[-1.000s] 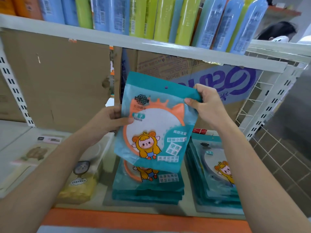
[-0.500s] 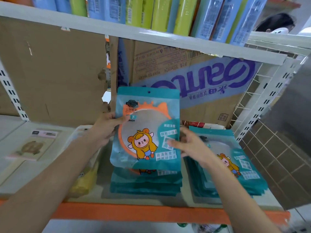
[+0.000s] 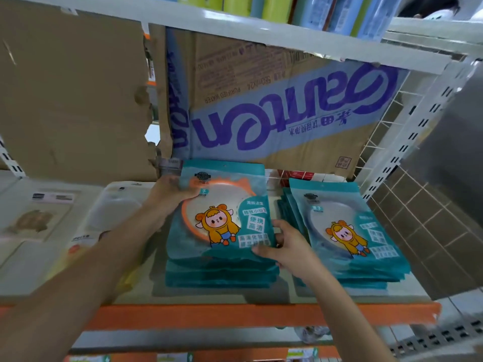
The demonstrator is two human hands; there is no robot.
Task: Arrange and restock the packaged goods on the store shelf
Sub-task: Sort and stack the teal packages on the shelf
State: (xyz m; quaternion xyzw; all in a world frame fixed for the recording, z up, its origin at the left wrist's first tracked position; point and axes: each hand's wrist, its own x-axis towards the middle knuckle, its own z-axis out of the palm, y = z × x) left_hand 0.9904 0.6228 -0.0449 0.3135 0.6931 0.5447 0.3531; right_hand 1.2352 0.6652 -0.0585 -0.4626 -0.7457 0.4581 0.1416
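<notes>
A teal mirror packet (image 3: 222, 212) with an orange ring and a cartoon child lies on top of the middle stack of teal packets (image 3: 219, 273) on the shelf (image 3: 209, 296). My left hand (image 3: 170, 197) grips the packet's upper left corner. My right hand (image 3: 279, 244) holds its lower right corner, fingers curled over the edge. A second stack of the same teal packets (image 3: 345, 231) lies just to the right.
Pale packets (image 3: 112, 212) and flat cards (image 3: 39, 218) lie at the left of the shelf. Cardboard sheets (image 3: 261, 100) line the back. A white upper shelf (image 3: 261, 27) carries coloured bottles. A wire grid (image 3: 379, 142) closes the right end. The front edge is orange.
The packet, held upright in the air a second ago, has come down and back flat onto the middle stack. My right hand slid from its top corner to its lower right corner.
</notes>
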